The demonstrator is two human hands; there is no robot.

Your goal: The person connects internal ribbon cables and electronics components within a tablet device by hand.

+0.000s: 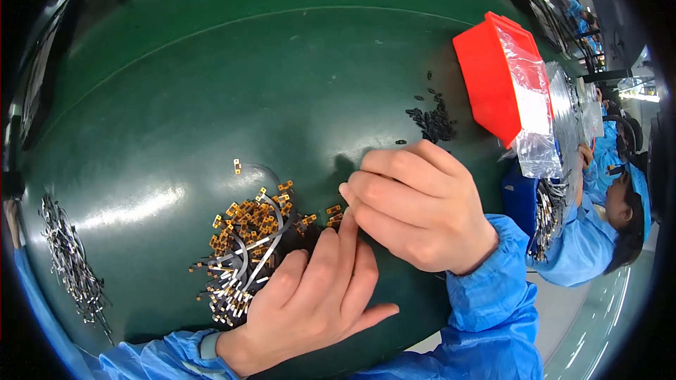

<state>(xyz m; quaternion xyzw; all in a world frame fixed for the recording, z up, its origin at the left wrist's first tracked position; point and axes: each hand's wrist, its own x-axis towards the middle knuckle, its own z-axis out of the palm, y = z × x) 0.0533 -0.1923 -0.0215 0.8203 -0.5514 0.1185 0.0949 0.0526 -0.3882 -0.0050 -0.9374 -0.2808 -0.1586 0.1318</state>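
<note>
My left hand (310, 302) lies palm down at the right side of a heap of short flat cables (253, 239), its fingers stretched forward and its thumb out to the side. The cables have gold-orange connector ends and grey, white and black strips. A few gold connector ends (334, 214) show just beyond the left fingertips; what lies under the palm is hidden. Close by, my right hand (422, 207) is closed in a pinch, its fingertips almost meeting the left middle finger. Whatever it pinches is hidden. Small black parts (433, 121) lie scattered and heaped beyond it.
A red bin (486, 74) with clear plastic bags (529, 91) stands at the right. Beside it, a blue bin (520, 193) and more cables (548, 214) sit near a co-worker in blue (581, 236). Another cable bundle (70, 260) lies at the left on the green tabletop (232, 77).
</note>
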